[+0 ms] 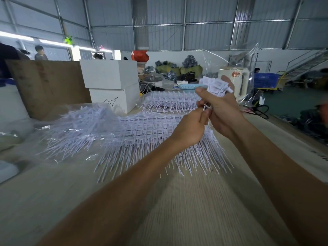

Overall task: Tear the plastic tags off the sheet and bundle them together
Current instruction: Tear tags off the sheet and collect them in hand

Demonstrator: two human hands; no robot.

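Observation:
My right hand (222, 110) is raised above the table and grips a bundle of white plastic tags (215, 86), their flat heads fanning out above my fingers. My left hand (190, 127) sits just below and left of it, pinching the thin stems of that bundle (205, 107) where the two hands meet. Beneath my hands lies a sheet of joined white tags (147, 128), its long stems pointing toward me. A second sheet (170, 101) lies farther back.
A heap of tags in clear plastic wrap (78, 126) lies at the left on the wooden table (177, 210). Two stacked white boxes (111, 86), a cardboard sheet (48, 86) and a clear bag (230, 64) stand behind. People stand far left.

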